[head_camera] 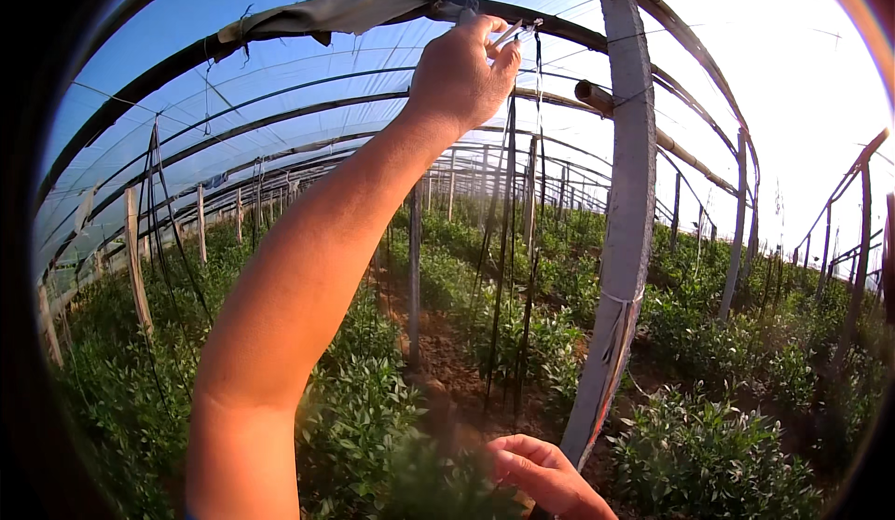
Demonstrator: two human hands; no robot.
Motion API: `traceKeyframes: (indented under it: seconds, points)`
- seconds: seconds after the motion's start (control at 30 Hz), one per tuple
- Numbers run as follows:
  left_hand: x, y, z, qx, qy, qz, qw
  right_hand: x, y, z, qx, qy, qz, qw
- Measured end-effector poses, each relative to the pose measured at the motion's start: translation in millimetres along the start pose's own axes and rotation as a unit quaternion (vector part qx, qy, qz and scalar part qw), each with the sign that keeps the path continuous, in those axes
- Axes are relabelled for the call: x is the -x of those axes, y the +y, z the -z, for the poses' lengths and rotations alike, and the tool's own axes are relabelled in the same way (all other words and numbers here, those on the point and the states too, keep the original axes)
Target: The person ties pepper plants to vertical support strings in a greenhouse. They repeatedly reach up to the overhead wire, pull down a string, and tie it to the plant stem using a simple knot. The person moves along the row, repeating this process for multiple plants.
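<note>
My left hand is raised high on an outstretched arm, just under a dark arched roof pole. Between its thumb and forefinger is a thin whitish strip. Dark cords hang below and beside that hand towards the soil; whether the fingers also hold one of them is hidden. A white knotted tie sits on the pole right of the fingertips. Low in the view, my right hand has its fingers bent, near the foot of a concrete post. Blur hides whether it grips anything.
Leafy green plants grow in rows along a bare soil path. A torn grey cloth is tied around the roof pole. A bamboo pole juts past the concrete post. Wooden stakes and more hanging cords stand left.
</note>
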State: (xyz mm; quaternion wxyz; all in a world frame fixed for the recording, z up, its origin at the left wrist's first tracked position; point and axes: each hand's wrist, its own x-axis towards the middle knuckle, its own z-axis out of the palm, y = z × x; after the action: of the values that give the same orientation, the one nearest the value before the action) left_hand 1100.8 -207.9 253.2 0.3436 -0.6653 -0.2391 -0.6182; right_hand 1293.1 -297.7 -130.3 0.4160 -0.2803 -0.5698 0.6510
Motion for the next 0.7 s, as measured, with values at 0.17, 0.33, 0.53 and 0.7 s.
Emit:
traceKeyframes:
  seconds: [0.17,0.33,0.53,0.7]
  points:
    - [128,37,63,0.204,-0.078,-0.057,0.974,42,119,-20,-0.050,0.073,-0.017,0.996]
    - [288,75,167,0.282,-0.293,0.250,0.879,104,220,-43,-0.009,0.197,-0.001,0.980]
    - [439,108,257,0.391,-0.480,0.401,0.675,185,291,-109,0.013,0.361,-0.035,0.932]
    - [540,161,305,0.435,-0.541,0.157,0.702,224,359,-181,-0.012,0.347,-0.075,0.935]
